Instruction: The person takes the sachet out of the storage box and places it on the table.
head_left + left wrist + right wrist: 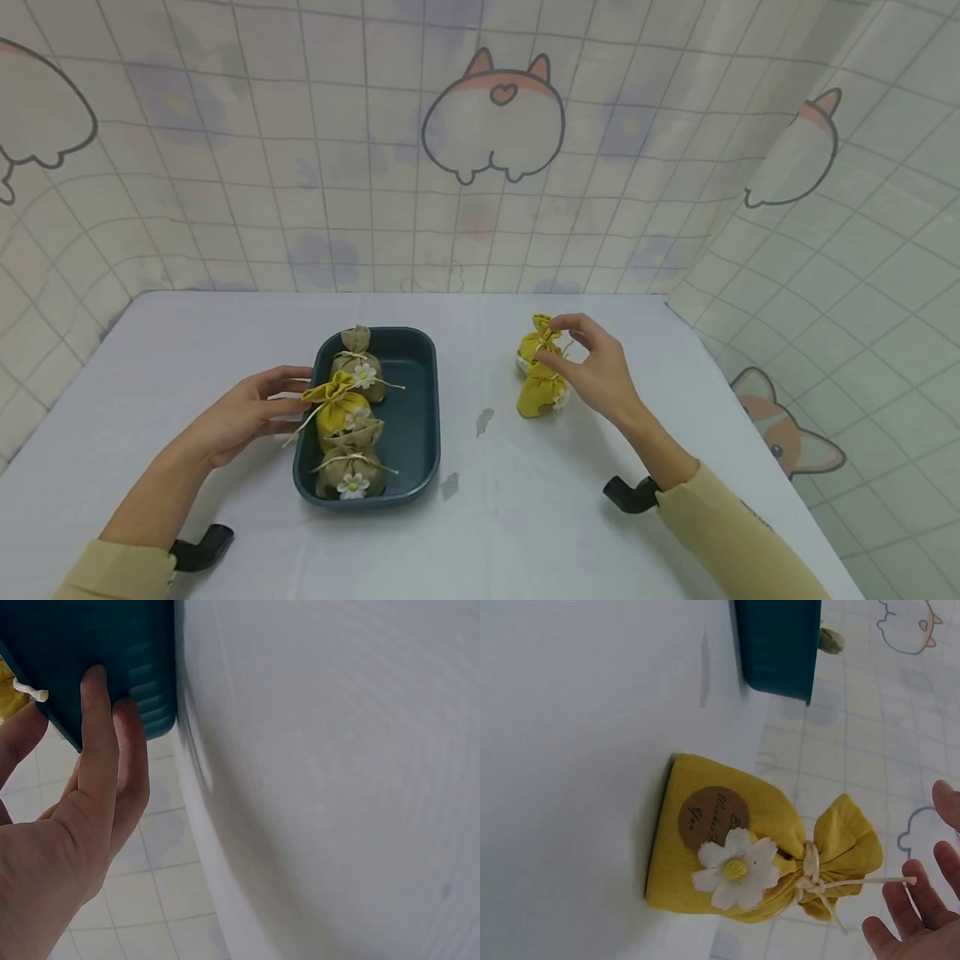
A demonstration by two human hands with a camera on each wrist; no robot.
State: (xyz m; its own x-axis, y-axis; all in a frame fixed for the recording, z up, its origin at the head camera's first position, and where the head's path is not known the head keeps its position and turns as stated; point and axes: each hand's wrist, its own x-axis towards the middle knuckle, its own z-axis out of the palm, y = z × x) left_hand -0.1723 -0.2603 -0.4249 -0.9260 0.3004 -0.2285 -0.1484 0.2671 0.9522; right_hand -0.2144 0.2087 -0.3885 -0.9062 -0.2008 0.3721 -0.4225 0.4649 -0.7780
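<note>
My left hand [243,412] rests its fairly straight fingers against the outer left wall of a dark teal tray [414,417]. Inside, along that side, sit two beige drawstring pouches [352,475] with a yellow drawstring pouch [341,408] between them, its string hanging over the rim. To the right of the tray, two yellow pouches stand close together on the table, a nearer one [540,397] and a farther one [529,343]. Around their tied tops, my right hand [596,367] holds thumb and fingers apart; the right wrist view shows a gap between fingertips and the flowered pouch [727,840].
A white cloth covers the table [495,533], with small grey marks [484,421] right of the tray. Behind and to the right hangs a white gridded curtain [645,100] with cartoon animal prints. The tray's right half shows bare floor.
</note>
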